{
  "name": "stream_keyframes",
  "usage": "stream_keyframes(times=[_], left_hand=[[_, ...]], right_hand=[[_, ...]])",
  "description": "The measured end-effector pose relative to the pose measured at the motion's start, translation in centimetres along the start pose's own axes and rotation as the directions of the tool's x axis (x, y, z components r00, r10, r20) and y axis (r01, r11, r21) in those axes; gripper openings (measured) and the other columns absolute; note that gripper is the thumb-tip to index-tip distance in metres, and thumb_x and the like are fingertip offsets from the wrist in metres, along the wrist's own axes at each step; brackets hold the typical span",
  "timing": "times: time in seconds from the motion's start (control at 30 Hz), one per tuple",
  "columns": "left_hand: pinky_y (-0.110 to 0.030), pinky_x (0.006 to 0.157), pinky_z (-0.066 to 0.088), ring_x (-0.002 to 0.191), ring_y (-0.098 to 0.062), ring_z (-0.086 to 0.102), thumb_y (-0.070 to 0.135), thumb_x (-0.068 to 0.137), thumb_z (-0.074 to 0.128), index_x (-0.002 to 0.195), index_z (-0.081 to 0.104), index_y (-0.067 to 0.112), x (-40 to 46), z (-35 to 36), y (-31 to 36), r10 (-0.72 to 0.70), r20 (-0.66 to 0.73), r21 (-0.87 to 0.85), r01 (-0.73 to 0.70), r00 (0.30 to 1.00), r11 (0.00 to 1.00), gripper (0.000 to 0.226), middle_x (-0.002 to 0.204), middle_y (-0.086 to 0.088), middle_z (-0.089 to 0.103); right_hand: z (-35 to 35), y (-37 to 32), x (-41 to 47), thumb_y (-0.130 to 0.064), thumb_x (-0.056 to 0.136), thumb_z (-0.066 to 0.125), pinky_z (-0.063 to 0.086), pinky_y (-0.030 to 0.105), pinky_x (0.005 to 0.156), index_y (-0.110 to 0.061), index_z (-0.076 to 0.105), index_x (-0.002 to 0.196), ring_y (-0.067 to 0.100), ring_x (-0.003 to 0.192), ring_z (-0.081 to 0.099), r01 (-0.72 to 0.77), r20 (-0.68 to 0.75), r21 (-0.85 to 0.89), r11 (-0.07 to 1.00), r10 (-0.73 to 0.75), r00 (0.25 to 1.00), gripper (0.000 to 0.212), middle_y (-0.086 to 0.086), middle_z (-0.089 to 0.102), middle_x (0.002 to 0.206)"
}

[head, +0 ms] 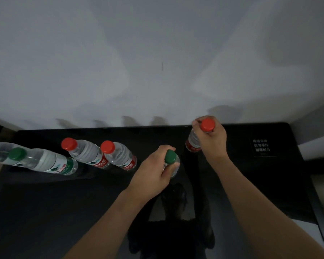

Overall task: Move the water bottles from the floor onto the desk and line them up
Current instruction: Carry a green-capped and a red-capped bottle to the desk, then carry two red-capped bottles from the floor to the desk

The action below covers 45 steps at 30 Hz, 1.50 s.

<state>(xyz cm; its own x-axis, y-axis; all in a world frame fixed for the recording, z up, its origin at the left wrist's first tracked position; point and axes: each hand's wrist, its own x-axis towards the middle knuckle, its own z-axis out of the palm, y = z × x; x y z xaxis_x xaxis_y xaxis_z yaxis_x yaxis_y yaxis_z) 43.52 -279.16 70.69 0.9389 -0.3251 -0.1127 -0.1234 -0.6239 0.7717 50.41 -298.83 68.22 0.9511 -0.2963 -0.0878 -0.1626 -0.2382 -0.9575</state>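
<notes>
Fingers of the left hand (153, 171) curled round the neck of the green-capped bottle (171, 161), those of the right hand (211, 141) round the red-capped bottle (195, 140). Both stood upright over the black desk (251, 184), right of the standing row (101, 156). The green one, nearer the row, probably belonged beside it first.

- left hand (153, 170): palm down, fingers curled round the neck of a green-capped bottle (171, 161), thumb on its near side
- left forearm bare, runs in from the near edge, angled up to the right
- right hand (210, 142): farther and to the right, fingers pinch a red-capped bottle (196, 139) just under the cap
- right forearm bare, comes in from near right corner
</notes>
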Motion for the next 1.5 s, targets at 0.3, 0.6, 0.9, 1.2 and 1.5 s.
stream_keyframes(times=[0.3,0.6,0.9,1.2,1.5], left_hand=[[-0.027,0.083,0.054,0.097,0.001,0.059,0.049,0.090,0.055,0.127,0.043,0.038,0.0,-0.1,-0.2,-0.006,0.055,-0.015,0.007,0.998,1.000,0.040,0.111,0.013,0.058],[-0.030,0.086,0.054,0.098,0.001,0.059,0.038,0.091,0.065,0.123,0.047,0.035,0.3,-0.4,0.7,-0.051,0.040,-0.014,0.052,0.998,0.999,0.037,0.109,0.014,0.059],[-0.029,0.101,0.046,0.121,-0.010,0.053,0.032,0.094,0.061,0.139,0.043,0.021,-2.0,-1.4,3.7,0.020,-0.100,0.139,-0.006,0.995,0.990,0.049,0.137,0.003,0.051],[-0.033,0.108,0.040,0.134,-0.023,0.047,0.023,0.101,0.050,0.135,0.052,0.006,-7.0,-5.8,6.2,0.113,-0.379,0.351,0.029,0.918,0.936,0.038,0.146,-0.009,0.048],[-0.038,0.111,0.040,0.134,-0.026,0.046,0.022,0.101,0.046,0.135,0.053,0.002,-13.5,-12.4,3.6,0.077,-0.573,0.386,0.187,0.816,0.903,0.040,0.144,-0.013,0.049]], right_hand=[[1.0,1.0,-0.1,-0.044,0.078,0.069,0.053,0.032,0.086,-0.036,0.061,0.093,-0.001,0.089,0.064,0.003,-0.029,0.010,1.000,-0.002,1.000,0.018,-0.019,0.066,0.092],[-0.3,-0.7,1.1,-0.036,0.081,0.076,0.053,0.035,0.090,-0.030,0.058,0.106,0.006,0.099,0.062,-0.047,0.093,-0.001,0.999,0.047,0.995,0.030,-0.009,0.063,0.103],[-1.8,-5.8,-1.9,-0.031,0.092,0.064,0.044,0.032,0.102,-0.023,0.049,0.133,0.012,0.123,0.050,0.115,0.079,-0.208,0.971,-0.100,0.992,0.044,-0.005,0.054,0.132],[-1.1,-11.1,-8.0,-0.014,0.097,0.053,0.034,0.034,0.113,-0.010,0.047,0.138,0.019,0.134,0.042,0.489,0.246,-0.389,0.781,-0.423,0.872,0.041,0.007,0.047,0.142],[5.7,-15.1,-13.8,-0.012,0.097,0.052,0.030,0.031,0.115,-0.010,0.045,0.140,0.021,0.135,0.039,0.651,0.417,-0.371,0.663,-0.507,0.754,0.043,0.009,0.046,0.144]])
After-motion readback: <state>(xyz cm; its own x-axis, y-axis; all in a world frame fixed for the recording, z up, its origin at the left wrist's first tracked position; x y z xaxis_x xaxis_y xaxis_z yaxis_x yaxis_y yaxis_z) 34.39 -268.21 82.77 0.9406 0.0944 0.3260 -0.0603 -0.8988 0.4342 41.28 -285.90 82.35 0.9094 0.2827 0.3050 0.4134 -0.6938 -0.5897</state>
